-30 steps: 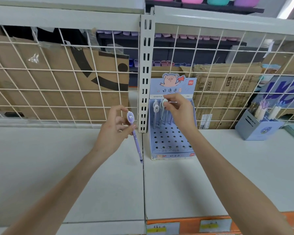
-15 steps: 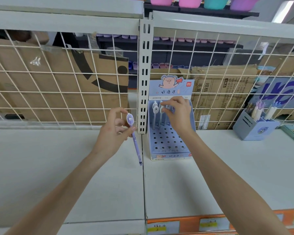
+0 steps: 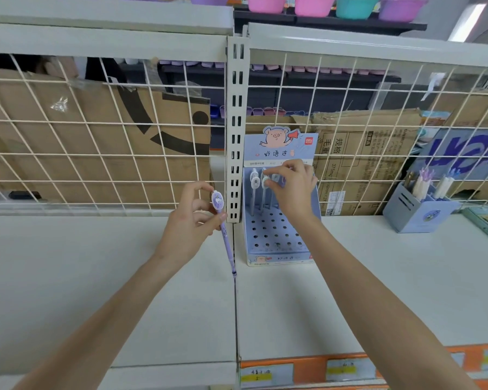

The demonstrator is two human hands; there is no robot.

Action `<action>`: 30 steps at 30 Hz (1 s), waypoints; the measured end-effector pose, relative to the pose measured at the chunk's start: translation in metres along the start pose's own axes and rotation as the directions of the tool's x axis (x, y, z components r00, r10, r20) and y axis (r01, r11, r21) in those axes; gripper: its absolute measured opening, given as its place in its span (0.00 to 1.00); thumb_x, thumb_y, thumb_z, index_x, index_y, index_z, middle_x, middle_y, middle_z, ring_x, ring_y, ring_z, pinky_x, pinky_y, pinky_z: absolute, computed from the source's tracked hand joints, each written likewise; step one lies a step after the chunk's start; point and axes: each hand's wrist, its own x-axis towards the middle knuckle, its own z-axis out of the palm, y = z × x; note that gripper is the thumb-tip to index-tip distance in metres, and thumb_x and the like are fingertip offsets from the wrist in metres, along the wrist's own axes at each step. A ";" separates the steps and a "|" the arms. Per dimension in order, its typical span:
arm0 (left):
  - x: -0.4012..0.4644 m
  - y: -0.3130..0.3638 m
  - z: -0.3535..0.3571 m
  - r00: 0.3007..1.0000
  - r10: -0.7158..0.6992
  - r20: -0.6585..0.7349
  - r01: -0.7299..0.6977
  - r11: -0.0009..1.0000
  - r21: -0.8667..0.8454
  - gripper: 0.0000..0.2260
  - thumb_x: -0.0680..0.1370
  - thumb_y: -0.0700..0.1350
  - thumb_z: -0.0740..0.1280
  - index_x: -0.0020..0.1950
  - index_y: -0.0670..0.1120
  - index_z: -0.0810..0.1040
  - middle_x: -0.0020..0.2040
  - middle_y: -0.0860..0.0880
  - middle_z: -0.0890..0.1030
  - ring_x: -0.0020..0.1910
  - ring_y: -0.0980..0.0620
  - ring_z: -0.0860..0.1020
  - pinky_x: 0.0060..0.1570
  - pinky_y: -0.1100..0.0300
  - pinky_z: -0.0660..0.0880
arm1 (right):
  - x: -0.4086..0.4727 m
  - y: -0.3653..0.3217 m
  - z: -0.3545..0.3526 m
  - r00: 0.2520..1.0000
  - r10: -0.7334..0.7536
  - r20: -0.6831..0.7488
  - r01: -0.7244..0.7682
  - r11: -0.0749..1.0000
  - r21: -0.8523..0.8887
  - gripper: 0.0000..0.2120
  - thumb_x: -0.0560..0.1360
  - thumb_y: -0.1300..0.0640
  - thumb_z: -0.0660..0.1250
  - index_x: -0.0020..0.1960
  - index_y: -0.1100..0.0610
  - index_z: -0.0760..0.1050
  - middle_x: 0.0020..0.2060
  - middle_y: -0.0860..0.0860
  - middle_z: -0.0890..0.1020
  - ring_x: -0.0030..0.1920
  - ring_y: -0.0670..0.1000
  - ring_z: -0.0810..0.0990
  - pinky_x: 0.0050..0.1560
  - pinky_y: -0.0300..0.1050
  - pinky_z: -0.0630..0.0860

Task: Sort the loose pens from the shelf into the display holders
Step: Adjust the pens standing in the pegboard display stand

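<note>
A light-blue display holder (image 3: 276,235) with rows of holes and a pig header card stands on the white shelf (image 3: 378,277) by the upright post. Two pens with round white toppers (image 3: 255,182) stand in its back row. My right hand (image 3: 292,190) pinches the topper of another pen (image 3: 275,178) at that back row; its barrel is hidden behind my fingers. My left hand (image 3: 193,220) holds a purple pen (image 3: 224,229) near its round topper, tip hanging down, left of the holder.
A second blue pen cup (image 3: 417,212) with several pens sits at the right. A wire grid back panel (image 3: 96,136) with cardboard boxes behind it closes the shelf's rear. A slotted post (image 3: 236,136) divides the two shelf bays. Orange price strip (image 3: 350,367) lines the front edge.
My right hand has lowered slightly with its pen toward the holder's back row. The left hand and purple pen have barely moved.
</note>
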 end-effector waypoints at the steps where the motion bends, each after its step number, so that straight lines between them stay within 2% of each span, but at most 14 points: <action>1: 0.000 0.001 0.001 1.000 -0.001 0.001 0.001 1.000 0.000 0.18 0.74 0.37 0.69 0.51 0.56 0.66 0.41 0.50 0.80 0.35 0.55 0.81 0.37 0.68 0.74 | 0.000 0.000 -0.001 1.000 0.005 0.012 -0.005 1.000 -0.003 0.09 0.71 0.56 0.72 0.50 0.51 0.83 0.52 0.53 0.75 0.58 0.57 0.67 0.52 0.39 0.52; 4: -0.001 0.004 0.004 1.000 0.008 0.003 -0.008 1.000 0.010 0.18 0.74 0.37 0.69 0.51 0.57 0.66 0.41 0.51 0.80 0.35 0.56 0.81 0.37 0.69 0.74 | -0.002 0.000 -0.005 0.998 0.034 0.055 -0.036 0.999 0.041 0.12 0.72 0.55 0.71 0.55 0.49 0.80 0.55 0.52 0.74 0.58 0.54 0.68 0.55 0.42 0.57; 6: -0.001 0.005 0.007 1.000 0.013 0.006 -0.013 1.000 0.012 0.19 0.74 0.37 0.70 0.52 0.58 0.66 0.41 0.51 0.80 0.35 0.56 0.81 0.37 0.70 0.74 | -0.008 -0.006 -0.016 0.993 0.059 0.101 -0.080 0.973 0.217 0.17 0.74 0.54 0.69 0.62 0.48 0.75 0.56 0.51 0.73 0.54 0.50 0.72 0.56 0.41 0.66; 7: -0.001 0.005 0.008 1.000 0.010 0.007 -0.010 1.000 0.011 0.20 0.73 0.37 0.70 0.53 0.58 0.66 0.41 0.51 0.80 0.35 0.57 0.80 0.38 0.70 0.74 | -0.012 -0.011 -0.023 0.986 0.067 0.151 -0.115 0.936 0.332 0.18 0.76 0.53 0.67 0.65 0.49 0.73 0.54 0.50 0.74 0.52 0.48 0.73 0.53 0.37 0.70; 9: -0.001 0.004 0.013 1.000 0.001 0.011 -0.001 1.000 0.010 0.22 0.73 0.37 0.71 0.57 0.55 0.65 0.41 0.49 0.80 0.35 0.57 0.80 0.38 0.69 0.74 | -0.021 -0.021 -0.039 0.956 0.020 0.293 -0.162 0.867 0.471 0.15 0.77 0.54 0.65 0.64 0.53 0.73 0.48 0.47 0.79 0.49 0.45 0.77 0.49 0.32 0.72; 11: 0.001 0.003 0.021 1.000 -0.009 0.017 0.009 1.000 0.000 0.24 0.72 0.37 0.72 0.60 0.53 0.64 0.42 0.46 0.80 0.35 0.56 0.80 0.37 0.69 0.74 | -0.027 -0.026 -0.052 0.902 -0.083 0.424 -0.160 0.848 0.506 0.12 0.77 0.55 0.65 0.60 0.52 0.75 0.46 0.49 0.82 0.50 0.46 0.80 0.54 0.37 0.74; 13: 0.003 0.003 0.030 0.999 -0.005 0.035 0.005 1.000 0.001 0.25 0.72 0.37 0.72 0.60 0.54 0.63 0.42 0.45 0.80 0.34 0.56 0.80 0.38 0.67 0.76 | -0.033 -0.026 -0.061 0.860 -0.154 0.487 -0.158 0.826 0.541 0.11 0.76 0.57 0.66 0.58 0.50 0.76 0.46 0.51 0.83 0.51 0.47 0.81 0.57 0.40 0.75; 17: 0.006 0.005 0.050 0.996 0.017 0.084 -0.016 1.000 -0.013 0.24 0.72 0.38 0.72 0.56 0.58 0.63 0.40 0.46 0.80 0.34 0.56 0.81 0.41 0.67 0.76 | -0.040 -0.018 -0.072 0.858 -0.184 0.479 -0.143 0.811 0.568 0.13 0.74 0.60 0.69 0.57 0.51 0.76 0.44 0.51 0.84 0.48 0.49 0.82 0.56 0.43 0.76; 19: 0.008 0.006 0.060 0.994 0.031 0.105 -0.029 0.999 -0.025 0.25 0.72 0.37 0.72 0.58 0.56 0.63 0.41 0.44 0.80 0.34 0.56 0.81 0.40 0.69 0.76 | -0.041 -0.012 -0.077 0.862 -0.187 0.472 -0.122 0.826 0.550 0.12 0.73 0.61 0.70 0.55 0.53 0.77 0.41 0.49 0.84 0.45 0.46 0.82 0.54 0.44 0.77; 23: 0.014 0.000 0.074 0.993 0.059 0.107 -0.059 0.998 -0.003 0.25 0.73 0.39 0.72 0.63 0.51 0.62 0.43 0.45 0.80 0.39 0.53 0.81 0.45 0.62 0.77 | -0.038 0.000 -0.083 0.901 -0.134 0.413 -0.120 0.838 0.533 0.10 0.71 0.61 0.72 0.49 0.49 0.79 0.38 0.48 0.84 0.43 0.51 0.82 0.53 0.51 0.77; 25: 0.017 -0.005 0.077 0.992 0.072 0.101 -0.075 0.997 0.028 0.24 0.73 0.41 0.71 0.64 0.51 0.62 0.45 0.48 0.80 0.43 0.53 0.80 0.47 0.65 0.76 | -0.032 0.004 -0.087 0.919 -0.103 0.380 -0.121 0.845 0.521 0.09 0.71 0.61 0.72 0.48 0.50 0.79 0.38 0.49 0.84 0.41 0.49 0.82 0.51 0.49 0.77; 28: 0.019 -0.017 0.080 0.987 0.134 0.092 -0.151 0.965 0.216 0.22 0.75 0.45 0.69 0.65 0.48 0.65 0.50 0.52 0.78 0.50 0.59 0.76 0.49 0.72 0.69 | -0.020 0.008 -0.090 0.949 -0.051 0.312 -0.123 0.849 0.513 0.07 0.72 0.60 0.72 0.50 0.55 0.79 0.38 0.51 0.84 0.39 0.49 0.81 0.47 0.44 0.76; 30: 0.019 -0.030 0.081 0.975 0.203 0.095 -0.224 0.887 0.403 0.19 0.76 0.49 0.67 0.64 0.46 0.68 0.55 0.52 0.77 0.54 0.56 0.74 0.54 0.65 0.68 | -0.011 0.011 -0.091 0.969 -0.033 0.246 -0.097 0.862 0.497 0.07 0.72 0.59 0.72 0.50 0.54 0.78 0.39 0.52 0.84 0.41 0.51 0.81 0.48 0.45 0.76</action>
